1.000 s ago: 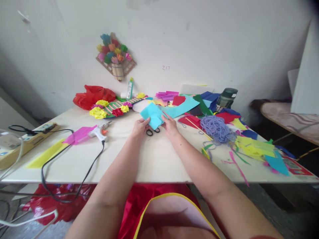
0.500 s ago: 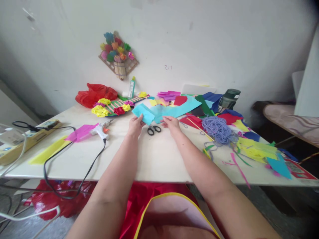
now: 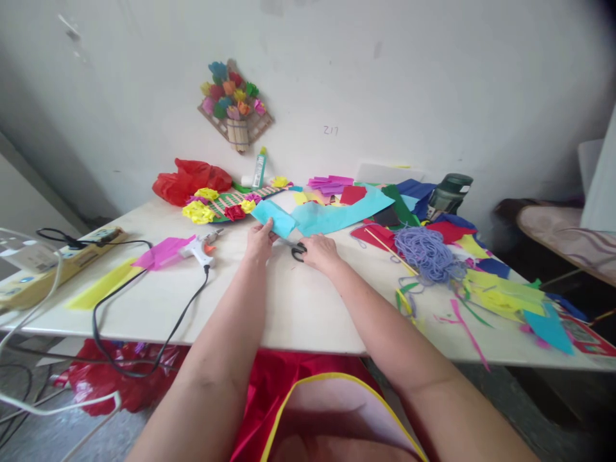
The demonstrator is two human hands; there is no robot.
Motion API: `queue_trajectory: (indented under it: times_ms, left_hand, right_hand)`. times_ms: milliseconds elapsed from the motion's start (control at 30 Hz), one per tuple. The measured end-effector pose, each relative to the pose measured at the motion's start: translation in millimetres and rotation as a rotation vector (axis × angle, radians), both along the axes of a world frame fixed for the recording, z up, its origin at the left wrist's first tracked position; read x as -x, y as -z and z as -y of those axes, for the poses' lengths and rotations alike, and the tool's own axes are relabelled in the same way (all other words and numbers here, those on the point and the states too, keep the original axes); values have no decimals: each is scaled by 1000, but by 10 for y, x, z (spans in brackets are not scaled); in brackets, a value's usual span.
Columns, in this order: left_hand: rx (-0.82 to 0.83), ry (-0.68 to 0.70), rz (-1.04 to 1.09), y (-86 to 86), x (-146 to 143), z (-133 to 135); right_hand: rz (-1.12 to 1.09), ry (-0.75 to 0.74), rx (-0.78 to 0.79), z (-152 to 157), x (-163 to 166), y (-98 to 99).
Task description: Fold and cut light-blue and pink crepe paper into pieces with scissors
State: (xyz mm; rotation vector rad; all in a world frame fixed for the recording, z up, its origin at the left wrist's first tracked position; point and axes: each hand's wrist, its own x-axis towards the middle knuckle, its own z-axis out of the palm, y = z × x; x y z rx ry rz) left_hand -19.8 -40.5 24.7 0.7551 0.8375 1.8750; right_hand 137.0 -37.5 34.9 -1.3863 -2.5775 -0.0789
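Note:
My left hand (image 3: 261, 242) is closed on a folded piece of light-blue paper (image 3: 274, 217), thumb on top, raised a little above the table. Just to its right, my right hand (image 3: 319, 251) has its fingers curled on the black handles of a pair of scissors (image 3: 298, 252). The scissors' blades point left toward the paper and are partly hidden. Behind both hands lies a longer light-blue paper strip (image 3: 332, 215), flat on the table.
On the left are a glue gun (image 3: 199, 251) with its black cord, pink paper (image 3: 161, 255) and a power strip (image 3: 58, 263). Purple yarn (image 3: 426, 253) and paper scraps lie right. A flower-decorated panel (image 3: 226, 206), a red bag (image 3: 192, 179) and a dark bottle (image 3: 450, 194) stand behind.
My right hand has come down and left onto the scissors' handles, which lay untouched before. My left hand still holds the folded blue paper. The whole view has shifted slightly.

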Motion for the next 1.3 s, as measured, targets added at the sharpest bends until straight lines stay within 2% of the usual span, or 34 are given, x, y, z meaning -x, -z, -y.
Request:
queue_trajectory:
  times_ms: [133, 300, 533, 667, 767, 833, 900, 1000, 1100, 1300]
  left_hand:
    - [-4, -20, 11, 37, 48, -32]
    - [-7, -43, 59, 86, 107, -84]
    - [39, -119, 105, 106, 167, -97]
    - [4, -96, 130, 171, 210, -129]
    - [-8, -82, 149, 211, 226, -157]
    - [-1, -80, 161, 216, 225, -167]
    - [7, -72, 167, 199, 214, -164]
    - [42, -75, 157, 156, 188, -143]
    - [75, -77, 158, 135, 174, -133]
    - [10, -17, 173, 207, 215, -191]
  right_hand:
    - [84, -42, 11, 42, -17, -81]
    - [171, 20, 110, 20, -63, -174]
    - [5, 152, 210, -245, -340, -174]
    - [-210, 126, 399, -375, -486, -118]
    - [-549, 91, 610, -418, -528, -81]
    - [-750, 41, 689, -432, -528, -57]
    - [-868, -27, 696, -444, -517, -32]
    - [-917, -110, 698, -453, -500, -3]
    - [-857, -135, 690, -427, -480, -3]
    - [-765, -151, 624, -329, -438, -33]
